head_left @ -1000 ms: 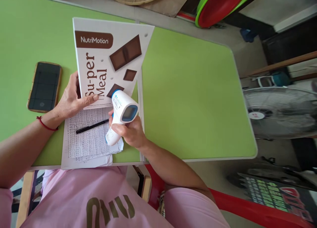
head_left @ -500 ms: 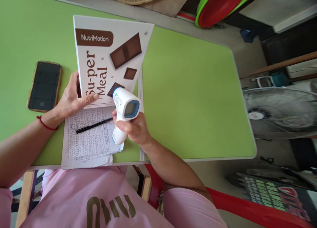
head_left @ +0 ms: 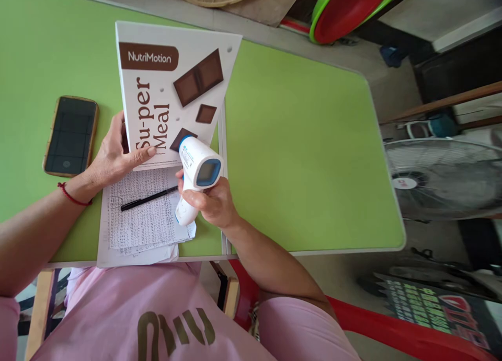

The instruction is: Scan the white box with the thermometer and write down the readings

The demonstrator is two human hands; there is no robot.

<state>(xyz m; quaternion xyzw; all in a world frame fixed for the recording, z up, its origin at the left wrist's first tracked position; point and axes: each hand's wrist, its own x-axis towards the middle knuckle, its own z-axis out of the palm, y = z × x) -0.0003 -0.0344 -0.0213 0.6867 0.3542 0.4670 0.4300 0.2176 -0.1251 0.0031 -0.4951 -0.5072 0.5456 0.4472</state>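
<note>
My left hand [head_left: 115, 154] grips the lower left edge of a white box [head_left: 147, 97] printed "NutriMotion Su-per Meal" with chocolate pieces. Its thumb lies on the printed front; the other fingers are mostly hidden behind the box. In my right hand [head_left: 214, 201] is a white and blue infrared thermometer [head_left: 198, 160], held by its handle. The thermometer's nose points at the lower right part of the box, and its grey screen faces me. Below the box, handwritten sheets [head_left: 137, 228] lie on the table with a black pen [head_left: 149, 198] across them.
A phone in a worn case [head_left: 70, 136] lies left of my left hand on the green table [head_left: 298, 157]. Beyond the table's right end stands a fan [head_left: 439, 181]. A red chair [head_left: 392, 327] is at the lower right, and red and green basins [head_left: 347, 11] are behind.
The box has risen and tilted very slightly. The thermometer's handle has swung a little up and to the left. Both hands keep their hold.
</note>
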